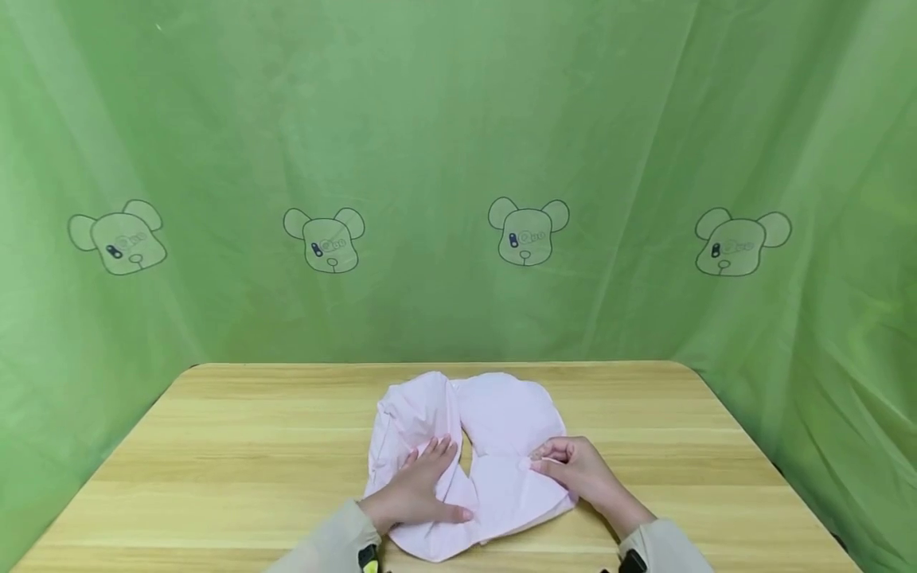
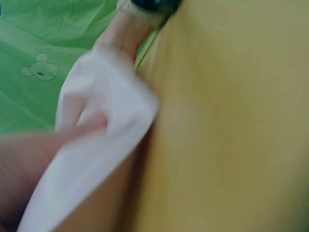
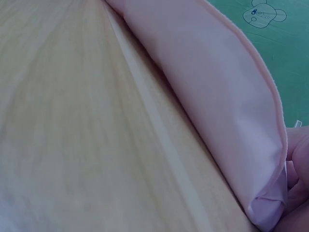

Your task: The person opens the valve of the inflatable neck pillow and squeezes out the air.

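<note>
A pale pink cloth piece [image 1: 501, 414] with rounded lobes lies on the wooden table, a narrow slit near its middle showing the wood beneath. On its left part rests my left hand [image 1: 423, 485], fingers spread and thumb pointing right across the fabric. My right hand [image 1: 583, 476] pinches the cloth at its right side between thumb and fingers. The left wrist view is blurred, with the cloth [image 2: 96, 145] beside the left thumb. A curved, seamed cloth edge [image 3: 217, 96] stands raised off the table in the right wrist view, the right hand [image 3: 297, 179] at its lower end.
The light wooden table [image 1: 215, 461] extends to both sides of the cloth. Behind it and at both sides hangs a green curtain [image 1: 430, 119] printed with bear heads. Dark bands [image 1: 633, 562] sit on both beige sleeves [image 1: 669, 549].
</note>
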Motion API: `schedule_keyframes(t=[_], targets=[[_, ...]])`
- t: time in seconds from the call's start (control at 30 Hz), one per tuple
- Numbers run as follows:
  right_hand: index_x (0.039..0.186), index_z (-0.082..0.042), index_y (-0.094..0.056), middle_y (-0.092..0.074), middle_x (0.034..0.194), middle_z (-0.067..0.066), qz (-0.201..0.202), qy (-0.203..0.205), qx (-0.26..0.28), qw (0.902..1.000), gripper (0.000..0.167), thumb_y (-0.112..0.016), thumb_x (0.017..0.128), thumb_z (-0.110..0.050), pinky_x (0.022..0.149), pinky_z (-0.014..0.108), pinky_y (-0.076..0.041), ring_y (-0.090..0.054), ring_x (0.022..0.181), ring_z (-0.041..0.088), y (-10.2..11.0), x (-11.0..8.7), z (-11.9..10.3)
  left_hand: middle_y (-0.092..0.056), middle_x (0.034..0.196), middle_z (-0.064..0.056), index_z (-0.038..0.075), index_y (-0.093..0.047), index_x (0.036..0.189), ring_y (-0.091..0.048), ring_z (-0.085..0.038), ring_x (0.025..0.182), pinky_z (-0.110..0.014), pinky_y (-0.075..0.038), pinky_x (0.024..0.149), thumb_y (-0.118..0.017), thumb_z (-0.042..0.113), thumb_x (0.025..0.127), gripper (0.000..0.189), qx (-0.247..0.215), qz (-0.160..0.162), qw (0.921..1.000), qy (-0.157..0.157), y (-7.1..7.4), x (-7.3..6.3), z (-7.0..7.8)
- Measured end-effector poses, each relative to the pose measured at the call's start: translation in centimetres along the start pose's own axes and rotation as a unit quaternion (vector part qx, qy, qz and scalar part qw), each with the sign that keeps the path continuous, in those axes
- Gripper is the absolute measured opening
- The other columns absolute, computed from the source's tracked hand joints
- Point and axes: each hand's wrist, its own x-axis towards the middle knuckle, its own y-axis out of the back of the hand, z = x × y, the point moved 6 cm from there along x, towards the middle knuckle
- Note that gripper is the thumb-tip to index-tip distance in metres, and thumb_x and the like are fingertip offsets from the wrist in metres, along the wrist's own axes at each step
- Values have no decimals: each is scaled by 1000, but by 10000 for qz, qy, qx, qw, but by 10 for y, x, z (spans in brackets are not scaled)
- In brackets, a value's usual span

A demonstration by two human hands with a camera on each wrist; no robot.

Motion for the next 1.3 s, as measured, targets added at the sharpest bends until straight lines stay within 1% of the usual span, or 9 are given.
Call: schedule_keyframes(t=[0.1,0.2,0.3,0.43,0.63,0.77,0.93,1.07,1.3], targets=[[86,9,-65,-69,74,0,-36,58,71,10000,20,-73,81,-8,51,16,-44,-52,57,1,-1,1,0,-20,154,-17,0,-24,147,-14,-33,143,-50,-8,115,-79,36,73,100,-984,-114,9950,121,11,-1,2],[87,10,-64,-70,76,3,-29,182,63,9998,19,-72,81,-6,50,16,-43,-52,56,1,-1,2,-3,-20,154,-17,0,-21,148,-16,-32,142,-48,-12,115,-78,31,76,96,-1504,-159,9885,-45,26,1,11],[85,9,-65,-70,78,5,38,209,-27,9998,17,-71,81,-5,50,16,-43,-52,57,1,1,2,-4,-19,155,-15,3,-19,149,-17,-29,142,-46,-14,115,-73,36,81,93,-1286,-93,9909,-394,40,7,25],[85,8,-65,-71,78,5,88,158,-94,9998,17,-72,81,-6,51,16,-44,-53,58,1,1,2,-4,-15,157,-9,14,-16,152,-15,-23,143,-44,-13,115,-72,42,81,94,-1171,39,9913,-596,48,20,42],[87,10,-65,-70,78,8,-36,204,-66,9998,19,-72,81,-7,52,16,-45,-54,59,2,-3,2,-8,-9,158,2,25,-9,152,-9,-19,144,-44,-12,116,-76,37,78,101,-1210,-132,9890,-838,43,43,65],[88,12,-65,-70,80,14,-110,297,-38,9995,17,-69,83,-3,54,16,-45,-54,60,1,-3,2,-10,-4,159,1,26,-2,152,-7,-17,144,-41,-13,116,-78,33,77,106,-961,-387,9887,-1087,36,59,73],[89,6,-67,-71,77,3,-121,445,-38,9989,19,-71,82,-11,54,16,-46,-55,60,1,0,3,-1,0,159,-3,19,1,152,-1,-19,145,-40,-8,117,-78,36,76,111,-494,-463,9910,-1151,23,82,68],[85,2,-67,-70,76,-3,-126,798,122,9967,15,-71,82,-12,52,16,-46,-56,61,1,1,2,-4,-2,159,-4,11,-3,152,-1,-24,145,-41,-5,117,-75,42,77,109,-78,-183,9941,-1067,13,101,58],[88,11,-64,-70,77,3,-116,398,21,9991,19,-70,83,-7,54,17,-47,-56,61,1,1,1,0,-4,158,-6,10,-6,152,-3,-24,145,-42,-6,116,-70,39,83,98,-1083,-29,9926,-539,0,116,36]])
